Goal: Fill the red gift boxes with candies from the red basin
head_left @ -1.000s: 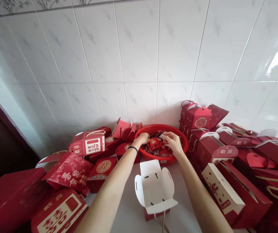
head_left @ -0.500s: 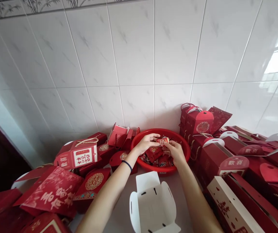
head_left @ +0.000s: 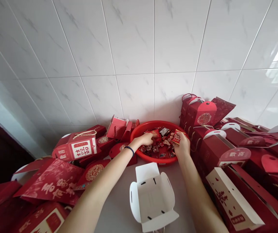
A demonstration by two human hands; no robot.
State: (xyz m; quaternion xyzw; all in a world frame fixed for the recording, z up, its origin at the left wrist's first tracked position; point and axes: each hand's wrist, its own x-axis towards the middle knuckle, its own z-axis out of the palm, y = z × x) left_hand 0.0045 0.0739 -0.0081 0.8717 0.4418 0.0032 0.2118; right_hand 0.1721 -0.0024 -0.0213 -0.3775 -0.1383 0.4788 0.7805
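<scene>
A round red plastic basin (head_left: 139,157) stands against the wall, holding many small wrapped sweets (head_left: 162,155). My right hand (head_left: 183,145), at the basin's right side, grips a red packet with gold print (head_left: 177,137) between thumb and fingers. Inside the basin's left half, my left hand (head_left: 146,139) reaches down, its fingers closed about another red packet (head_left: 156,134) lying on the sweets. A dark band circles the left wrist. Between my forearms an open gift box (head_left: 154,202) shows its white inside, its flaps spread outward.
Red gift boxes (head_left: 84,148) and a red bag with white characters (head_left: 56,183) crowd the left. More red boxes (head_left: 216,155) pile up on the right, beside a cream-sided one (head_left: 228,197). White tiles (head_left: 139,94) rise behind the grey tabletop (head_left: 116,194).
My hands have moved apart. The left let go of the packet both held and dropped into the basin; the right carried that packet rightward. The view tilted slightly down.
</scene>
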